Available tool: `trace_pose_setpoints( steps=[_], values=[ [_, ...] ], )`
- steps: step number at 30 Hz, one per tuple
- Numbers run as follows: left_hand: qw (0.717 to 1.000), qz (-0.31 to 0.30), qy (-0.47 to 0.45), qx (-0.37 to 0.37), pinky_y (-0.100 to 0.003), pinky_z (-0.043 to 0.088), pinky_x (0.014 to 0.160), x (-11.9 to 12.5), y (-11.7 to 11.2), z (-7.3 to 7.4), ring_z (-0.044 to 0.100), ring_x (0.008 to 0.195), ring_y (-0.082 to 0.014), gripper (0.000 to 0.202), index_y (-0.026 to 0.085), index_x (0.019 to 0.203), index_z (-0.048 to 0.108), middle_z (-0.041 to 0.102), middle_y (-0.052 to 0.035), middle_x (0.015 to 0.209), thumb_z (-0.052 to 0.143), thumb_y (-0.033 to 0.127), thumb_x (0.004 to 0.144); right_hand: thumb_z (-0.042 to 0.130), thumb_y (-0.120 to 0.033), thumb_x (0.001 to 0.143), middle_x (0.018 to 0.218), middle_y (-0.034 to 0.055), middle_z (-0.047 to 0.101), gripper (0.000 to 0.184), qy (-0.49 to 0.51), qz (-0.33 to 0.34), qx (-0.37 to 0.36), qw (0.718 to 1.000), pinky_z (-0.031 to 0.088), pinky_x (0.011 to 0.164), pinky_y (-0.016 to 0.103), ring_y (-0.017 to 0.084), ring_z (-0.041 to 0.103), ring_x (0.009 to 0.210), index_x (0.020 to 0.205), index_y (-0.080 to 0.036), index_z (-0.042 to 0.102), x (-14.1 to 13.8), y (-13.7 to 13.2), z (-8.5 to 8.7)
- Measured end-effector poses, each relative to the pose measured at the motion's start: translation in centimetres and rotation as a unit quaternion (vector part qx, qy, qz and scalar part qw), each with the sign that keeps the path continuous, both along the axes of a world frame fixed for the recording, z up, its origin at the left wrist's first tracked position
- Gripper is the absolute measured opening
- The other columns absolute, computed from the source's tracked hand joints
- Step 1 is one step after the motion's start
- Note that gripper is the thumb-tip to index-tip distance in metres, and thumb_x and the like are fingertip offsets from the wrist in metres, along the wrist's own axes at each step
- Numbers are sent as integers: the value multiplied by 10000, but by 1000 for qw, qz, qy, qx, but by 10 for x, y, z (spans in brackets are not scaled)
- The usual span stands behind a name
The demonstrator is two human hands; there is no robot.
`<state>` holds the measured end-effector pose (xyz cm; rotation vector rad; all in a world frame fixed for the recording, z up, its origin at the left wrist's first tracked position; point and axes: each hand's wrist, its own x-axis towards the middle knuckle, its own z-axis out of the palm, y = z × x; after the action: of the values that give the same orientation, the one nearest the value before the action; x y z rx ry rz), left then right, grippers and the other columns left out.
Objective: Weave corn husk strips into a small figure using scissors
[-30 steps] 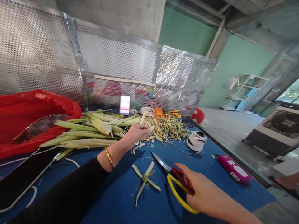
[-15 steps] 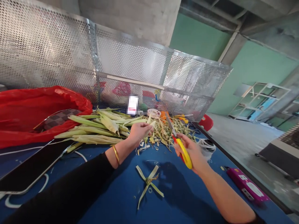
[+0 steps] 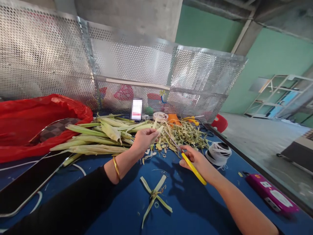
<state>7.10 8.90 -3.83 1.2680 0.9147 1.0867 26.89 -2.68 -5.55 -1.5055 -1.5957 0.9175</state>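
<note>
My left hand pinches a pale strip of corn husk between thumb and fingers, above the table. To its right, my right hand is closed round the yellow handle of a pair of scissors. The blades point up and left toward the husk strip, a little apart from it. Below both hands lies a cross-shaped piece made of husk strips, flat on the blue table. A small ring sits beside its centre. Long green-yellow corn husks are heaped left of my left hand.
Dried scraps are piled behind my hands. A roll of tape and a lit phone stand at the back. White string and a purple box are on the right. A red bag fills the left. Perforated metal panels rise behind.
My right hand has turned the scissors, so the blades now lean further left toward the husk strip. My left hand still pinches the strip. The view has shifted slightly.
</note>
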Motion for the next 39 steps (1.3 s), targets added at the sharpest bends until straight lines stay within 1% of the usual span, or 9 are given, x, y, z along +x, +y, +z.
trace_pose_setpoints(
  steps=[8,14,19,23,28,30,34,36,39],
  values=[
    [997,-46,54,20,-219,448,538,1,-9,0,538,514,-92,182,132,661,679,663,-10,616,713,308,634,688,-436,721,653,-61,429,447,-46,0,26,999,341,544,215,95,379,574,1068,-187,555,-4,1,-9],
    [991,-94,87,34,-199,402,503,1,-8,-3,484,473,-74,163,143,618,677,630,12,560,696,300,657,696,-424,699,634,-56,417,422,-27,-13,1,1000,317,535,219,103,377,575,1028,-180,596,-8,2,-6],
    [990,-95,99,36,-203,389,497,1,-6,-3,475,478,-80,180,147,620,681,625,10,549,698,321,662,675,-445,698,629,-42,437,434,-14,-23,-17,999,300,518,221,98,366,557,1018,-153,646,-15,0,-1],
    [990,-93,102,29,-211,389,504,1,-6,-3,484,478,-84,157,144,629,680,629,7,551,689,298,665,683,-445,677,538,-57,400,379,-4,-26,-27,999,241,433,212,72,306,457,910,-146,679,-18,-1,1],
    [992,-71,98,30,-220,398,553,-1,-6,0,515,531,-96,129,146,654,678,623,15,569,700,272,639,737,-421,632,481,-81,393,446,76,-73,-10,994,243,394,213,68,317,393,975,-155,637,-20,-1,-1],
    [990,-57,112,66,-220,388,562,-3,-6,5,504,546,-97,161,146,663,681,606,25,572,722,295,616,744,-422,632,471,-87,414,500,125,-95,0,988,285,394,214,78,356,382,1033,-159,603,-21,-2,-2],
    [969,-23,165,184,-219,353,520,-6,-8,19,469,519,-97,175,157,694,688,542,41,527,714,320,638,717,-399,687,498,-70,503,507,251,-79,1,965,355,419,213,95,437,413,1107,-174,545,-24,-2,-2],
    [963,-41,144,222,-216,342,488,-6,-14,28,453,476,-85,159,162,713,668,525,49,516,686,317,682,725,-387,683,597,-38,578,510,312,-76,-1,947,375,429,211,88,460,439,1112,-179,543,-26,-2,-3],
    [966,-132,61,213,-220,412,519,-3,-28,39,546,509,-99,107,168,732,631,585,33,566,665,267,713,738,-416,675,762,12,646,515,376,-70,-10,924,406,447,213,77,477,472,1098,-185,557,-28,-3,-5]
  ],
)
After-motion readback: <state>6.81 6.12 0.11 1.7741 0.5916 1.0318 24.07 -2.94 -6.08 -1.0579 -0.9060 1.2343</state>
